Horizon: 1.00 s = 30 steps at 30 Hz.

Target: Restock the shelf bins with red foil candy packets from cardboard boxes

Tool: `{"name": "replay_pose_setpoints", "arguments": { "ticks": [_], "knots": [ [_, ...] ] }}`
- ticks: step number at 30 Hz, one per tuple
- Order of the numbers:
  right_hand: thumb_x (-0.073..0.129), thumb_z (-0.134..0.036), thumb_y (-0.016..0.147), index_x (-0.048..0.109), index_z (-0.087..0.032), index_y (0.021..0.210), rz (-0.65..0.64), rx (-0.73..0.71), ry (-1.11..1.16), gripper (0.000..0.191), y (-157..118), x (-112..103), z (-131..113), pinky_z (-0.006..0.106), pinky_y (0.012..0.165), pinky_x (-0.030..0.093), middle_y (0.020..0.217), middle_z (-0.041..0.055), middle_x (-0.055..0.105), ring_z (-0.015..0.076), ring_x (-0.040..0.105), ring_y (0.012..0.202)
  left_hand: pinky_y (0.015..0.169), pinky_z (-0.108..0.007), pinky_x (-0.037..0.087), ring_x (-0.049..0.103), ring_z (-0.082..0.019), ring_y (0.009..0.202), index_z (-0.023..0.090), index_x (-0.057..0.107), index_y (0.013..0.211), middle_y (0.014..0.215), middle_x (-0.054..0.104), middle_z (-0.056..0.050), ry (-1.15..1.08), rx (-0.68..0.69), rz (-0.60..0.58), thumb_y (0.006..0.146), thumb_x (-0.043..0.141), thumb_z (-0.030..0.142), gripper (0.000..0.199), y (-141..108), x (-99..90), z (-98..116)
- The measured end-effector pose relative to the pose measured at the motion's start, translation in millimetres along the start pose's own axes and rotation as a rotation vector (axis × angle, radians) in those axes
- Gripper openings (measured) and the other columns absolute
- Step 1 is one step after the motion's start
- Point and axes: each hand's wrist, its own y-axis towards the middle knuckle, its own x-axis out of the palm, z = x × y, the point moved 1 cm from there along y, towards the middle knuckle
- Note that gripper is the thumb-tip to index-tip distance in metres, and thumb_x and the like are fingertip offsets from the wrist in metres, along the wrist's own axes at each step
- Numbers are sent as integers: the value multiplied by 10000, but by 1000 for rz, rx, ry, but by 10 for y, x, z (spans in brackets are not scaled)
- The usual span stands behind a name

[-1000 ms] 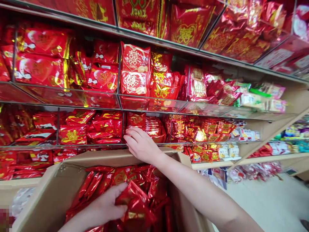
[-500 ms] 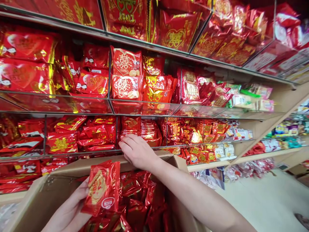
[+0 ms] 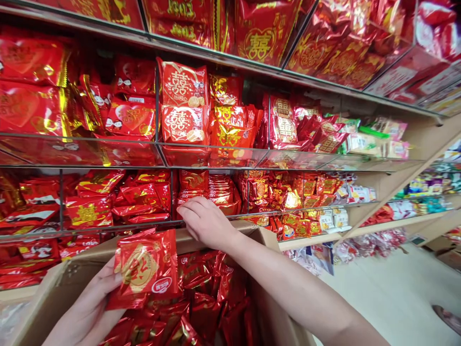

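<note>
My left hand [image 3: 94, 299] grips a red packet [image 3: 144, 269] with a round gold emblem, tilted above the open cardboard box [image 3: 271, 240]. Inside the box lie several loose red packets [image 3: 207, 307]. My right hand [image 3: 207, 223] reaches over the box's far edge to the front of a shelf compartment. Its fingers curl at the clear divider, beside a stack of red packets [image 3: 220, 190]; their tips are hidden, and whether they hold anything cannot be made out.
Shelves with clear fronts [image 3: 216, 157] run across the view, filled with red and gold packets. A wooden side panel [image 3: 406, 185] slants at the right. Pale floor [image 3: 392, 293] shows at lower right, with part of a shoe at its edge.
The red packet in my left hand has come up and left, turning flatter to the view. My right hand stays at the shelf. The view has shifted slightly.
</note>
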Motion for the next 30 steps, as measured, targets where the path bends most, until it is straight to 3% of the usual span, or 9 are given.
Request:
{"name": "replay_pose_setpoints", "arguments": {
  "ticks": [5, 12, 17, 20, 23, 26, 28, 30],
  "knots": [
    [327, -197, 910, 498, -92, 1157, -37, 3, -31, 319, -6, -7, -19, 342, 884, 420, 1102, 109, 572, 210, 421, 1052, 631, -288, 593, 686, -252, 767, 348, 506, 1199, 968, 721, 31, 84, -19, -9, 450, 800, 151, 829, 22, -61, -11],
    [356, -192, 896, 516, -106, 1120, -52, 15, -23, 289, -10, -4, -23, 347, 852, 442, 1064, 109, 583, 212, 439, 1021, 665, -319, 596, 678, -271, 816, 347, 505, 1189, 1006, 710, 12, 100, -18, -38, 460, 799, 131, 815, 18, -30, -45],
    [379, -170, 882, 560, -118, 1028, -44, 34, 24, 238, -6, -6, -1, 356, 870, 439, 1049, 115, 595, 211, 465, 1013, 548, -284, 597, 675, -288, 825, 335, 547, 1133, 927, 731, 21, 135, -14, -4, 408, 807, 112, 802, -26, 24, -17],
    [365, -184, 892, 538, -127, 1041, 50, 113, 246, 236, -23, -22, -4, 343, 886, 438, 1048, 111, 605, 178, 512, 995, 539, -264, 589, 672, -284, 842, 332, 583, 1084, 881, 738, 35, 155, -11, 36, 385, 787, 63, 777, -45, 69, -13],
    [358, -281, 909, 470, -157, 1110, 120, 331, 661, 261, -66, -52, -67, 287, 760, 494, 961, 69, 627, 125, 591, 828, 647, -305, 590, 674, -265, 842, 296, 595, 1067, 876, 737, 31, 132, 60, 43, 438, 771, 80, 687, -74, 142, -41],
    [523, -386, 821, 375, -202, 1212, -22, 415, 956, 457, -106, -62, -179, 257, 623, 509, 943, 38, 625, 111, 601, 688, 716, -334, 576, 662, -269, 881, 256, 600, 1046, 926, 728, 3, 120, 141, -3, 496, 778, 148, 588, -120, 220, -94],
    [616, -393, 749, 362, -223, 1234, -91, 427, 970, 573, -119, -53, -229, 287, 651, 515, 970, 40, 620, 129, 606, 713, 777, -351, 553, 638, -274, 943, 250, 578, 1074, 989, 713, -15, 135, 152, -44, 541, 770, 195, 570, -148, 248, -137],
    [633, -378, 740, 376, -233, 1226, -89, 470, 938, 568, -122, -31, -245, 322, 695, 516, 975, 41, 617, 146, 608, 750, 818, -359, 530, 614, -274, 995, 259, 530, 1129, 1039, 696, -23, 152, 161, -89, 574, 759, 244, 600, -158, 245, -179]
  ]
}}
